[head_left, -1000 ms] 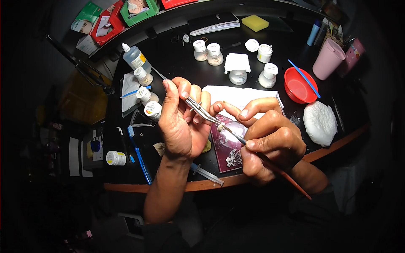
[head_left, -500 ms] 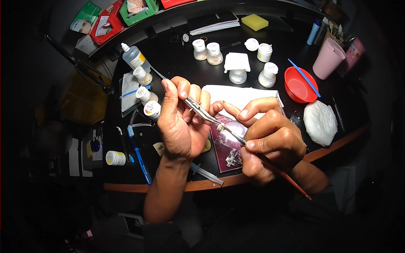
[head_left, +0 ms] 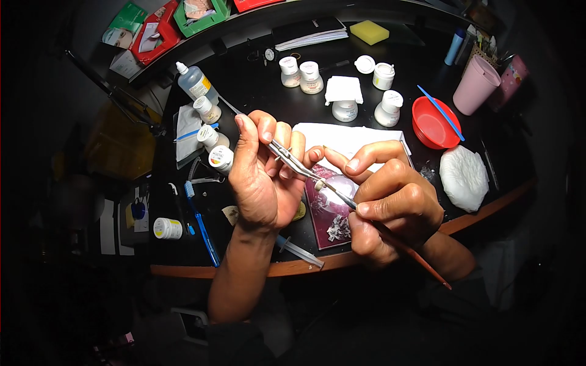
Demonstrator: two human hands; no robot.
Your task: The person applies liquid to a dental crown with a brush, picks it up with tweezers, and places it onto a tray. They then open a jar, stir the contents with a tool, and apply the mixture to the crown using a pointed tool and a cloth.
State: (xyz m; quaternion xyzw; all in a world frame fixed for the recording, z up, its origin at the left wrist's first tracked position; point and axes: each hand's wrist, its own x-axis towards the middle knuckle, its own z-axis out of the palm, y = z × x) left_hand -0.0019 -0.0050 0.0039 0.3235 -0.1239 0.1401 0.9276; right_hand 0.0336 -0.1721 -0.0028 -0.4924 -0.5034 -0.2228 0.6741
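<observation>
My left hand is closed around metal locking tweezers, whose tips slant down to the right. A small pale tooth-like piece is clamped at those tips. In my right hand, a thin brush with a reddish-brown handle is pinched between thumb and fingers. Its tip reaches the small piece; whether it touches cannot be made out. Under the hands lies a maroon plate with white shavings, beside white paper.
Small white-capped jars stand around the work area. To the right are a red bowl with a blue stick across it and a wad of white material. A syringe and blue toothbrush lie near the front edge.
</observation>
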